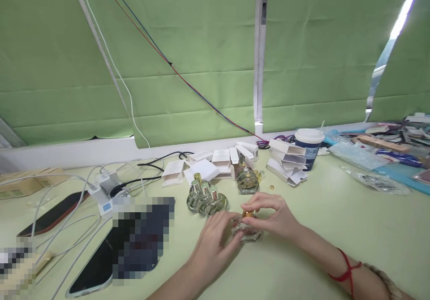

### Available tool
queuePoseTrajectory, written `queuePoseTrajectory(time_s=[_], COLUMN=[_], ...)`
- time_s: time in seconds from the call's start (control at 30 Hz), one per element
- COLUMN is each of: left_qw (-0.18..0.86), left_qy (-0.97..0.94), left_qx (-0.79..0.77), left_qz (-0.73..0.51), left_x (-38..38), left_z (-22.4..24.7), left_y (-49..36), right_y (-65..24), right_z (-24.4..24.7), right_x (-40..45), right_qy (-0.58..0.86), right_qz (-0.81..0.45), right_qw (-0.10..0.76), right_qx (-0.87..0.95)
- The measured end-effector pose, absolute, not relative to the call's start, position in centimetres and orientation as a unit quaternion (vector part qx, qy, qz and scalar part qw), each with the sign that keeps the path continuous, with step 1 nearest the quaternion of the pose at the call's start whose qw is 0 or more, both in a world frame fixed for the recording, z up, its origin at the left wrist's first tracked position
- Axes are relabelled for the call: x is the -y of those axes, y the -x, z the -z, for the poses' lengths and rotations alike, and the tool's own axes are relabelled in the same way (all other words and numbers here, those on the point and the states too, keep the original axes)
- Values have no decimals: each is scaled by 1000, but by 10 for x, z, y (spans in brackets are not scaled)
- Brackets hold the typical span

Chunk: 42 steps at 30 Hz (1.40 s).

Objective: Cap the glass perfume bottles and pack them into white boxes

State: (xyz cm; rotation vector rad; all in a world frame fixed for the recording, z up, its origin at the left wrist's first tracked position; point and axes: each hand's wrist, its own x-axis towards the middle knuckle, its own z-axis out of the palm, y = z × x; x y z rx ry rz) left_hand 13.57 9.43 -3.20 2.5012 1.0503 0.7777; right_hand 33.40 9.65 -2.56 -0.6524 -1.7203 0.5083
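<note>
Gold and glossy, a short cap (247,213) was pinched between the thumb and fingertips of the right hand (280,218), drawn nearly together around it. Just beneath those fingertips stood the bottle (247,237), squat clear glass with rounded sides; whether the cap sat fully home on its neck, I could not tell. The left hand (208,238) gripped the same glass from the left, its thumb along the near side and its fingers behind, parted only by the bottle between them. Red cord (349,268) crossed the right forearm.

Just beyond the left fingers clustered round glass flasks (208,203) with slim, shiny metallic caps. Past the right fingers stood more ornate glassware (247,182), and to its right a small gold ring (272,187) lay flat on the smooth pale-green table (322,210).

Farther beyond both hands lay white card boxes (201,171), some open-ended, with a loose stack (288,159) to the right against a dark cup (311,150) with a white lid. Well left of the fingers were a flat black phone (94,259) and tangled white cables (72,219); far right, crinkled clear plastic (363,156). Creased green blinds (201,36) hung farthest off.
</note>
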Motion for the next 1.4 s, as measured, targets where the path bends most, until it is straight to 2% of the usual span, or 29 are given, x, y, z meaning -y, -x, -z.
queuePoseTrajectory(time_s=[0.2, 0.33, 0.53, 0.73, 0.87, 1.2, 1.4], left_qw=[104, 107, 61, -46, -50, -51, -47], left_qy=[-865, -836, -817, -790, -790, -763, -782], left_qx=[-376, -408, -449, -478, -485, -496, -488], left_qz=[-317, -352, -357, -382, -372, -412, -384], left_x=[-96, -94, -97, -100, -103, -110, -111], left_z=[38, 41, 38, 36, 36, 38, 40], left_y=[-137, -139, -136, -131, -129, -126, -128], right_y=[-334, -334, -333, -344, -354, -362, -358], right_z=[26, 24, 27, 37, 45, 52, 56], right_x=[-94, -92, -89, -103, -113, -121, -124], right_qy=[292, 333, 373, 509, 554, 534, 553], right_qz=[-227, -232, -196, -160, -152, -151, -168], right_qw=[544, 506, 420, 409, 370, 423, 448], right_qx=[753, 761, 804, 740, 730, 717, 683])
